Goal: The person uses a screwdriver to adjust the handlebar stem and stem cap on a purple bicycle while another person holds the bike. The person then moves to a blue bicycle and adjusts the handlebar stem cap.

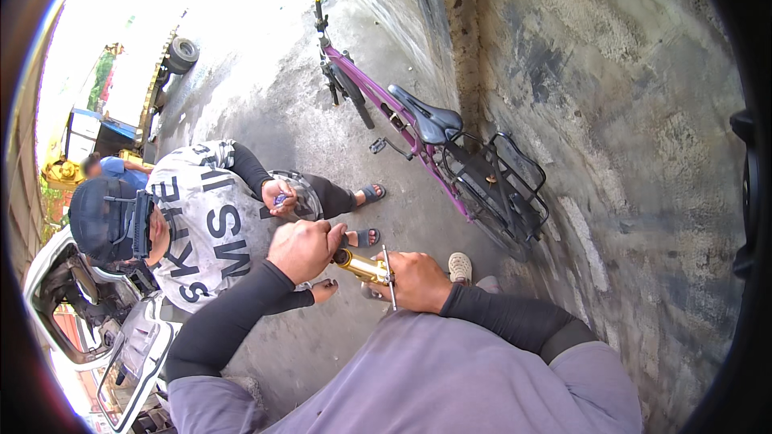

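Note:
In front of my chest I hold a gold metal cylinder (363,268) with a dark end and a thin silver crossbar (389,277) through it. My left hand (304,251) is closed at the dark end, its thumb pointing towards the cylinder. My right hand (420,281) grips the other end beside the crossbar, fingers wrapped round. What lies inside my left fist is hidden. A co-worker (217,217) in a cap and a white patterned shirt stands at my left. That person's hand (278,195) holds a small bluish-purple thing that I cannot make out.
A purple bicycle (386,100) with a black saddle and rear rack leans by the rough concrete wall (611,112) on the right. At the left stands a white vehicle (153,350) with an open door. A large tyre (183,51) and another person (121,169) are farther back.

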The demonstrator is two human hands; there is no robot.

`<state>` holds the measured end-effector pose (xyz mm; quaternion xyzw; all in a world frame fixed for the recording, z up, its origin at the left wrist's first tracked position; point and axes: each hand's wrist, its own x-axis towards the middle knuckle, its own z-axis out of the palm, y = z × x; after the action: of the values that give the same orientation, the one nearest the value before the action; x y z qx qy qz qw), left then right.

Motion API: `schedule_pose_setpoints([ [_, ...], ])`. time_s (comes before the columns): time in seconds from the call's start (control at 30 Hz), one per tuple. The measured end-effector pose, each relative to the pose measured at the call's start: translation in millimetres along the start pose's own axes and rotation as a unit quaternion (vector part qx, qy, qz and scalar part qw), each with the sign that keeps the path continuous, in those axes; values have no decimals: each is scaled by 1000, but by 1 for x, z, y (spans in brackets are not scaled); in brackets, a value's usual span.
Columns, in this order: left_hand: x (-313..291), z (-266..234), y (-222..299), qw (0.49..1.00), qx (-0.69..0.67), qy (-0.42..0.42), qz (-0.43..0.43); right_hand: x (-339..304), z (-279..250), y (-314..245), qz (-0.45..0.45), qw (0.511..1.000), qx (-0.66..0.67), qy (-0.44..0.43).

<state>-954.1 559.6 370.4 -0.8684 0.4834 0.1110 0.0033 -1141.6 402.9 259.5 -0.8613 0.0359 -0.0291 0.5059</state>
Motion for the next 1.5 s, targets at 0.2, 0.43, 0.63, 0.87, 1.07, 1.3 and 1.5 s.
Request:
schedule_pose_setpoints([
  [0.2, 4, 132, -35, 580, -780, -11, -233, 1, -10, 5, -16, 999, 32, 38],
  [0.43, 14, 233, 20, 775, -604, 146, -112, -11, -34, 16, 0, 992, 53, 115],
  [0.63, 57, 200, 27, 653, -739, 71, -146, -41, -55, 19, 39, 990, 44, 127],
  [0.87, 172, 91, 78, 929, -317, 115, 149, -86, -44, 31, 97, 979, 72, 163],
  [1.07, 287, 127, 155, 961, 23, -31, 274, -115, -36, 38, 110, 973, 60, 193],
  [1.3, 355, 206, 163, 941, 159, -126, 272, -151, -34, 47, 133, 964, 79, 215],
  [1.5, 319, 166, 152, 978, 18, -91, 186, -155, -38, 49, 145, 961, 71, 223],
])
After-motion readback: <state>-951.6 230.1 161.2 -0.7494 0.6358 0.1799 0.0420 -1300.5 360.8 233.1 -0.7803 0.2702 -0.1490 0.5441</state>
